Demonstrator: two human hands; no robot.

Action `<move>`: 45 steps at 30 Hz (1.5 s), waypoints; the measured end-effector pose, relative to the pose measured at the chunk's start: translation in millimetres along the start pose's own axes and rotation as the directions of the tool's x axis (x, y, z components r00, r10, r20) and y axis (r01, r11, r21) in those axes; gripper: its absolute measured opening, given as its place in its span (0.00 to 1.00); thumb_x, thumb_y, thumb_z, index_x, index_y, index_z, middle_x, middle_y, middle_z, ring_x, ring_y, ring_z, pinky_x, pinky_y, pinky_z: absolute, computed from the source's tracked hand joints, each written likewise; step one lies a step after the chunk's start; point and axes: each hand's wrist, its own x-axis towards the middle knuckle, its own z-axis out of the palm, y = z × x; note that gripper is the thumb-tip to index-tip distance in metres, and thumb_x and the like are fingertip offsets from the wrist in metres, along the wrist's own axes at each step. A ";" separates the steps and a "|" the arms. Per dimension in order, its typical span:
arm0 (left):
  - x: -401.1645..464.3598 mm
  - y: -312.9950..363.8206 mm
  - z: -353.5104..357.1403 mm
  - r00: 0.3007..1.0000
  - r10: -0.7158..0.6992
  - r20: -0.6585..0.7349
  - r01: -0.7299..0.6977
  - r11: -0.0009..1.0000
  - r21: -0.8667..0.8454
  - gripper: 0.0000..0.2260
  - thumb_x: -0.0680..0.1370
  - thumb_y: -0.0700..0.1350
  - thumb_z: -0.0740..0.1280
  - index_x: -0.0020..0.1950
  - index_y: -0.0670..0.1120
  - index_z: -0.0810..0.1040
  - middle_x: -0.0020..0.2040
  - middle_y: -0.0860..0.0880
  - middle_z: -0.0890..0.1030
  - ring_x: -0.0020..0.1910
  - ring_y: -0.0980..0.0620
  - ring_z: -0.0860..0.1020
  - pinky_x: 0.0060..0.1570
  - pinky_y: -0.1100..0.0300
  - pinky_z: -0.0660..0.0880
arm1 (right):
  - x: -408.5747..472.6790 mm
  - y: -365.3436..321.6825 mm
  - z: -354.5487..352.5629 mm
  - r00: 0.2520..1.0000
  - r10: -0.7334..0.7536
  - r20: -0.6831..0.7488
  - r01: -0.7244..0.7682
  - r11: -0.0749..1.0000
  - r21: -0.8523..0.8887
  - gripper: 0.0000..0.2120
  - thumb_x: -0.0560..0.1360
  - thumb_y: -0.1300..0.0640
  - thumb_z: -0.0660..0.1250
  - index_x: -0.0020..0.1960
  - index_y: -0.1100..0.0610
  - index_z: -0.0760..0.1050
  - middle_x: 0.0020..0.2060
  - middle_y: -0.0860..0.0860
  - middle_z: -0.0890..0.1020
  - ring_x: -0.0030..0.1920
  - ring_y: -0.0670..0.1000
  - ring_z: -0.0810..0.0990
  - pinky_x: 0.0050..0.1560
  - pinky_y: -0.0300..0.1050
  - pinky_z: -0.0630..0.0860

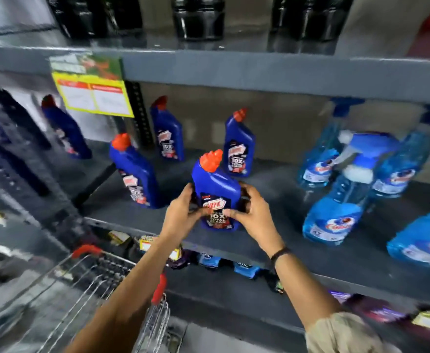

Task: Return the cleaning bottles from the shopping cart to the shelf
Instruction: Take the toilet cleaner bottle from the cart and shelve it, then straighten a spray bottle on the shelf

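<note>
Both hands grip one dark blue cleaning bottle (216,192) with an orange-red cap, held upright at the front edge of the grey shelf (272,240). The left hand (183,215) wraps its left side and the right hand (253,215) its right side, the fingers (234,212) of both clamped over the label. Whether the bottle's base touches the shelf cannot be told.

Four matching blue bottles stand upright on the same shelf: one (137,174) just left of the held bottle, one (239,146) behind it, one (169,131) further back, and one (66,128) far left beyond the upright post. To the right, well apart, stands a group of light blue spray bottles (336,215).

The wire shopping cart (86,289) with red handle ends sits at lower left; its basket is too blurred to show its contents.
</note>
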 end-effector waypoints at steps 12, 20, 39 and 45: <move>17.1 -34.1 20.3 0.957 -0.042 0.288 0.030 0.998 0.046 0.40 0.61 0.40 0.79 0.69 0.41 0.64 0.63 0.45 0.76 0.62 0.47 0.75 0.63 0.53 0.71 | -5.4 53.1 4.5 0.996 0.085 -0.010 -0.086 0.994 -0.069 0.32 0.64 0.60 0.77 0.65 0.57 0.69 0.53 0.44 0.79 0.55 0.42 0.78 0.48 0.19 0.69; 26.8 -33.5 34.4 0.972 -0.066 0.224 0.038 0.991 0.128 0.32 0.66 0.35 0.75 0.67 0.39 0.68 0.63 0.39 0.78 0.64 0.43 0.74 0.61 0.55 0.69 | 3.8 61.7 15.1 0.985 0.154 -0.073 -0.169 0.943 -0.286 0.29 0.67 0.56 0.74 0.65 0.58 0.69 0.61 0.55 0.81 0.62 0.56 0.78 0.61 0.56 0.74; -16.3 -40.5 45.5 0.929 -0.208 -0.307 0.240 0.968 0.070 0.13 0.68 0.37 0.74 0.49 0.40 0.75 0.45 0.39 0.83 0.48 0.38 0.80 0.46 0.55 0.70 | -25.0 71.8 4.3 0.979 0.121 -0.164 -0.145 0.978 -0.148 0.27 0.67 0.55 0.75 0.64 0.55 0.73 0.57 0.53 0.81 0.58 0.48 0.79 0.62 0.38 0.72; -71.4 0.4 119.3 0.979 0.152 -0.135 -0.148 0.988 0.039 0.09 0.70 0.42 0.72 0.44 0.50 0.74 0.37 0.52 0.76 0.39 0.46 0.76 0.44 0.58 0.71 | -84.2 89.5 -50.9 0.618 0.079 -0.782 -0.092 0.995 0.028 0.14 0.66 0.57 0.76 0.39 0.46 0.70 0.37 0.53 0.78 0.38 0.53 0.76 0.44 0.38 0.72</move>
